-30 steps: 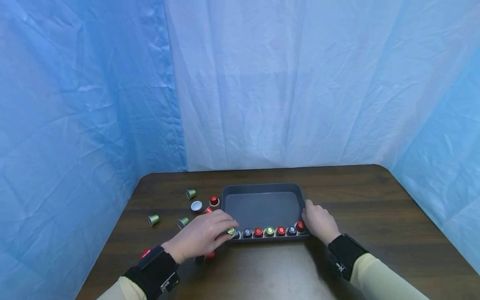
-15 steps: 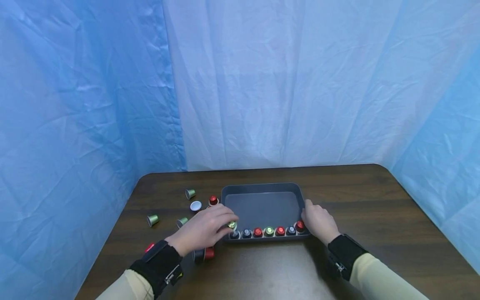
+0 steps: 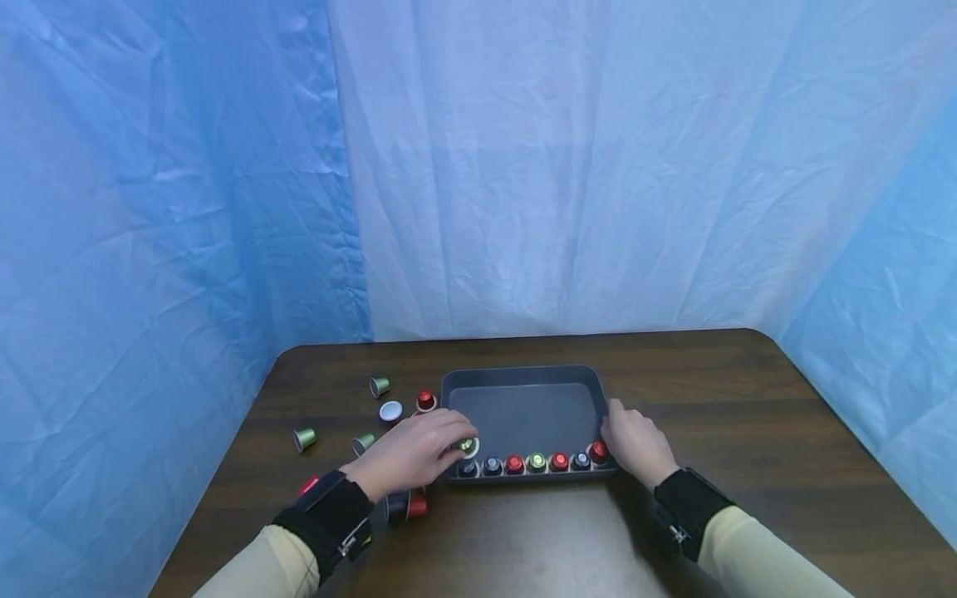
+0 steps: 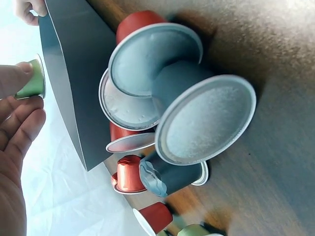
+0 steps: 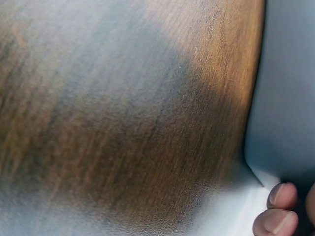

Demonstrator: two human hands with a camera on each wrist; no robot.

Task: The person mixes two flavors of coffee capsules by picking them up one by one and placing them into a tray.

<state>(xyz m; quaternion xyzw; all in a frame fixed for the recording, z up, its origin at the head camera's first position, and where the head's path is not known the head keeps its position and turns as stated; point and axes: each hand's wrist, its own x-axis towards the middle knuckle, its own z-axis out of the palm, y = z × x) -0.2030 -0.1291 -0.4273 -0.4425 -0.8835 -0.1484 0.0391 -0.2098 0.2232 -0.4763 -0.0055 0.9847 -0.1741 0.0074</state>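
Note:
My left hand pinches a green coffee capsule between thumb and fingers, over the near left corner of a dark grey baking tray. In the head view that capsule is partly hidden by the fingers. Along the tray's near wall stands a row of capsules: a dark one at the left end, then blue, red and green ones, up to a red capsule in the right corner. My right hand grips the tray's right wall; the right wrist view shows only some fingertips against it.
Left of the tray lie loose capsules: green ones, a white-lidded one, a red one. A dark capsule and red ones lie near the left wrist. Blue sheeting hangs behind the wooden table.
My left hand has lifted the green capsule from near the row's left end, up and slightly away, uncovering the dark capsule there. My right hand stays on the tray.

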